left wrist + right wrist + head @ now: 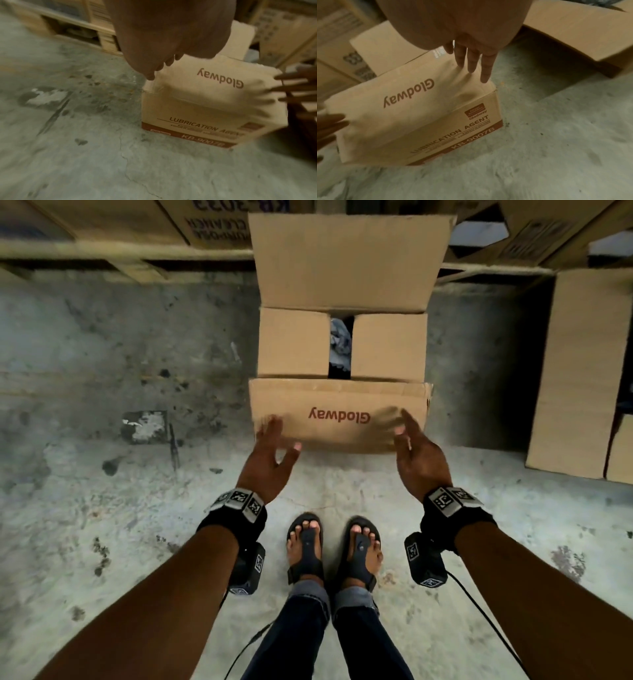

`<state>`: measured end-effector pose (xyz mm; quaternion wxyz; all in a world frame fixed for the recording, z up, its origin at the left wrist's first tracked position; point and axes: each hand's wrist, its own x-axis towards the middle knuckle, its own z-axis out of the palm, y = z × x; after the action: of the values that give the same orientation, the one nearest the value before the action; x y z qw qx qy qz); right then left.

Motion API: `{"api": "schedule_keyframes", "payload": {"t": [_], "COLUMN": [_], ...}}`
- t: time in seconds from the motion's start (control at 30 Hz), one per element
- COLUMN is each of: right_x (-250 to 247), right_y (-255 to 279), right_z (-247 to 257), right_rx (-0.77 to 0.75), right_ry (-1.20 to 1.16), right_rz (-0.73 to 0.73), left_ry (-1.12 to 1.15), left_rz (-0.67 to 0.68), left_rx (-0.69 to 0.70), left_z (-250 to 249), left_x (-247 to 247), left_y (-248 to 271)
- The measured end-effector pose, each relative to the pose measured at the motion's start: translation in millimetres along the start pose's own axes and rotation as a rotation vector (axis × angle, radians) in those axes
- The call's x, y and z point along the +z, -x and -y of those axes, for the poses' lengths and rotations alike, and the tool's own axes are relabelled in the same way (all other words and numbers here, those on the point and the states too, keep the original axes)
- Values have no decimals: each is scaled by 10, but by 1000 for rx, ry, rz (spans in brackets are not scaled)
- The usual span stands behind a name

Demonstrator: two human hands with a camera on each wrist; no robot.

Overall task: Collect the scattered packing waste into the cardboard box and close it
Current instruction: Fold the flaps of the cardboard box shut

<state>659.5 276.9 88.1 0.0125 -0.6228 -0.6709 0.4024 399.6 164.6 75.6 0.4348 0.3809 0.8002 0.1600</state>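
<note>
A brown cardboard box [342, 347] printed "Glodway" stands on the concrete floor in front of my feet. Its two short side flaps lie folded inward, and grey crumpled packing waste [339, 342] shows through the gap between them. The far flap [349, 261] stands up; the near flap [339, 416] hangs outward toward me. My left hand [274, 446] is open with straight fingers at the near flap's left end [154, 75]. At the flap's right end my right hand [409, 440] reaches in, fingers [485, 70] spread and straight. Neither hand holds anything.
Wooden pallets loaded with cartons [137, 237] run along the back. Flat cardboard boxes [582, 371] stand to the right of the box. The stained concrete floor [120, 491] stretches to the left and around my sandalled feet [334, 549].
</note>
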Motion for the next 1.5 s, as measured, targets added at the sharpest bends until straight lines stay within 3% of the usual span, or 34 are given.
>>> {"api": "schedule_keyframes", "payload": {"t": [0.1,0.2,0.37,0.67,0.83,0.93,1.03,1.13,1.23,1.37,1.5], "right_x": [203,316,167,24,-46,-89,-170,-385,-564,-618,-637], "right_y": [-278,-366,-395,-643,-927,-1264,-1680,-2070,-2346,-2377,-1999], "right_z": [-95,-187,-40,385,719,900,1166,1574,1858,1879,1788], "right_rx": [-29,-11,-63,37,59,59,-89,-204,-209,-169,-274], "right_ry": [156,308,506,638,645,514,409,343,401,508,569], "right_rz": [211,335,347,341,352,338,207,-45,-67,34,-165], "left_ry": [-262,-400,-444,-555,-642,-656,-639,-630,-638,-646,-664], "left_rz": [111,181,263,31,88,196,289,288,264,261,216], "left_rx": [44,-5,-31,152,149,124,108,120,124,138,145], "left_z": [82,92,-12,-354,-493,-511,-514,-495,-468,-463,-427], "left_x": [135,203,139,11,-5,-23,-65,-75,-56,-70,-84], "left_y": [-295,-368,-375,-1028,-1421,-1547,-1598,-1591,-1582,-1586,-1463]}}
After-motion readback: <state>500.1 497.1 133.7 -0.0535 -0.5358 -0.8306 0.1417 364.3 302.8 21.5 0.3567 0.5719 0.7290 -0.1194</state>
